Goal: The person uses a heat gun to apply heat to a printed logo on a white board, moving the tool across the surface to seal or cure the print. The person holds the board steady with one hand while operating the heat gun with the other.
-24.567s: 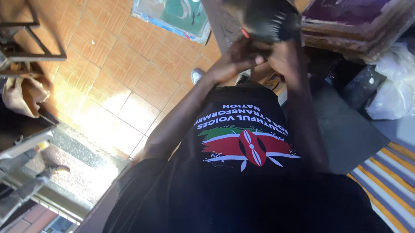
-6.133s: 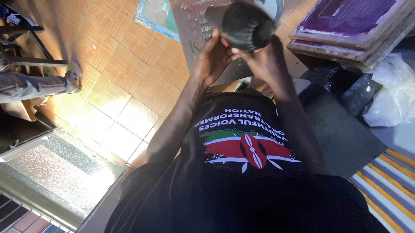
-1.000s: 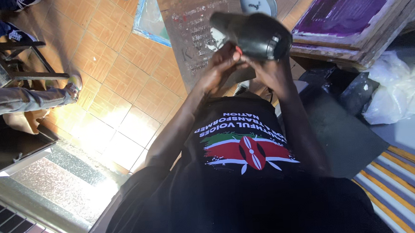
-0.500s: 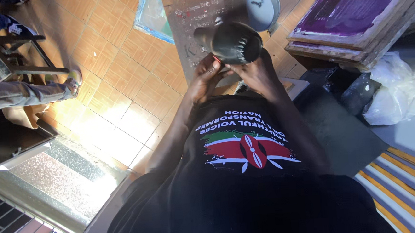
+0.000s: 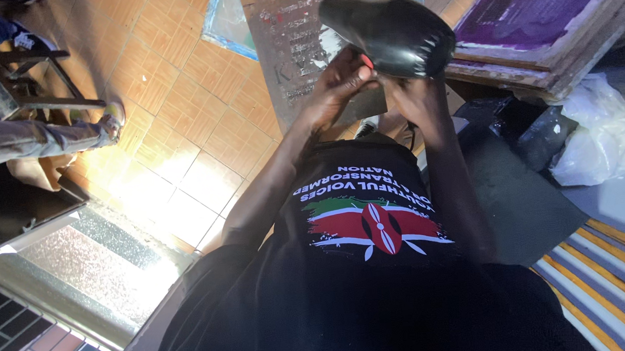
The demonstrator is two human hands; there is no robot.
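swung round since half a second ago, the black hair dryer [image 5: 390, 33], its barrel now lying broadside and slanting up to the left where its round end faced the camera before; held up in front of the chest, above the black printed t-shirt [image 5: 369, 222] spread below; gripped by both hands at its lower side; left hand [image 5: 339, 80] closed against the underside near the middle of the body, fingers curled in and pressing on it; right hand [image 5: 409, 94] wrapped lower down, just beneath the rear of the dryer, seemingly around the handle, which stays hidden under the fingers; hands touching each other, wrists close together; behind the dryer, a brown printing screen [image 5: 304, 46] leaning on the orange tiled floor [image 5: 178, 111]; off to the right, a stack of wooden frames with purple mesh [image 5: 541, 17], and a white plastic bag [image 5: 603, 143] beside it; at far left, another person's leg and shoe [image 5: 42, 134] near a metal chair [image 5: 24, 77].
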